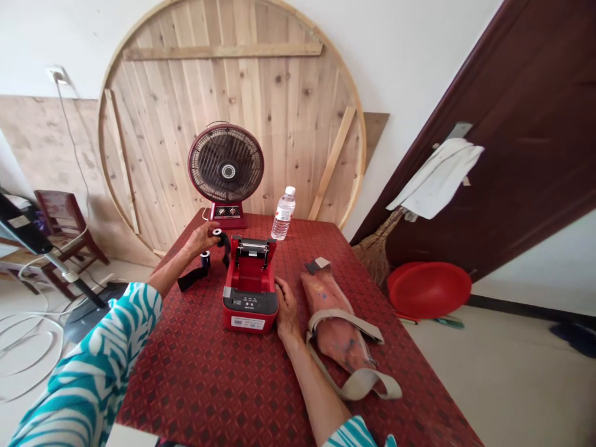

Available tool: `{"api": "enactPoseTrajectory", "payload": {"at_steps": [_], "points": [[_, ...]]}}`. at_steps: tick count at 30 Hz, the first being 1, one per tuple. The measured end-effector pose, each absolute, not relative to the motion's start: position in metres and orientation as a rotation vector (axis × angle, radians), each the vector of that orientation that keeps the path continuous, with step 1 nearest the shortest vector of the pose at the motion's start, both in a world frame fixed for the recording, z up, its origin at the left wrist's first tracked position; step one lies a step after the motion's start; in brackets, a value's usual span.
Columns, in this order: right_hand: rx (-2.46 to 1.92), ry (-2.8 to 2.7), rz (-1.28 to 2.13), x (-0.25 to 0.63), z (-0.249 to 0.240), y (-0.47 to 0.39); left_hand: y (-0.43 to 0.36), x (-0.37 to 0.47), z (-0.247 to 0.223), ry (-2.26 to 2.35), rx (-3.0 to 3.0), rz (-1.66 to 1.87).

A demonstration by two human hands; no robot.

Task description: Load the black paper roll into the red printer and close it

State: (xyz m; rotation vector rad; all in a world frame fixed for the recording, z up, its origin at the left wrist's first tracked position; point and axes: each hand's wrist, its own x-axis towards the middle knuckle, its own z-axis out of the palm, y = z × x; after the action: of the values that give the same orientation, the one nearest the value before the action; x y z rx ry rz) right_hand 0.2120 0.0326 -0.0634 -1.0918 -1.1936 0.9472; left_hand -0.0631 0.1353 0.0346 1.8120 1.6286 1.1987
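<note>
A red and black label printer (250, 310) stands on the table with its lid tipped back and its red inner bay exposed. Beyond its left side, my left hand (201, 241) is closed around a small roll (216, 233) with a white core end. Black ribbon (225, 249) hangs from that roll beside the printer. Just below the hand, a second small roll (205, 257) with a pale end sits near a black strip (192, 279) on the tabletop. My right hand (286, 307) rests against the printer's right side, fingers extended along it.
A pinkish pouch (326, 298) with a beige strap (365, 382) lies right of the printer on the red patterned table (200, 379). Behind stand a fan (226, 164) and a water bottle (283, 214). A red basin (431, 288) is on the floor at right.
</note>
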Motion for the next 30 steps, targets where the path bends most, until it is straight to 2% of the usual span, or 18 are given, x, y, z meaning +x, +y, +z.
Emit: {"api": "enactPoseTrajectory", "payload": {"at_steps": [3, 8, 12, 17, 22, 30], "points": [[-1.099, -1.197, 0.951, 0.212, -0.062, 0.031, 0.141, -0.058, 0.016, 1.808, 1.858, 0.937], [-1.114, -1.204, 0.946, 0.212, -0.061, 0.03, 0.14, -0.058, 0.004, 1.809, 1.82, 0.865], [-1.117, -1.198, 0.965, 0.212, -0.061, 0.031, 0.131, -0.071, 0.001, 1.723, 1.757, 0.957], [-1.129, -1.176, 0.951, 0.21, -0.061, 0.031, 0.096, -0.101, -0.014, 1.53, 1.448, 1.311], [-1.125, -1.183, 0.946, 0.209, -0.061, 0.031, 0.068, -0.102, -0.028, 1.346, 1.34, 1.26], [-1.12, -1.186, 0.939, 0.209, -0.063, 0.031, 0.066, -0.084, -0.022, 1.428, 1.318, 1.33]]}}
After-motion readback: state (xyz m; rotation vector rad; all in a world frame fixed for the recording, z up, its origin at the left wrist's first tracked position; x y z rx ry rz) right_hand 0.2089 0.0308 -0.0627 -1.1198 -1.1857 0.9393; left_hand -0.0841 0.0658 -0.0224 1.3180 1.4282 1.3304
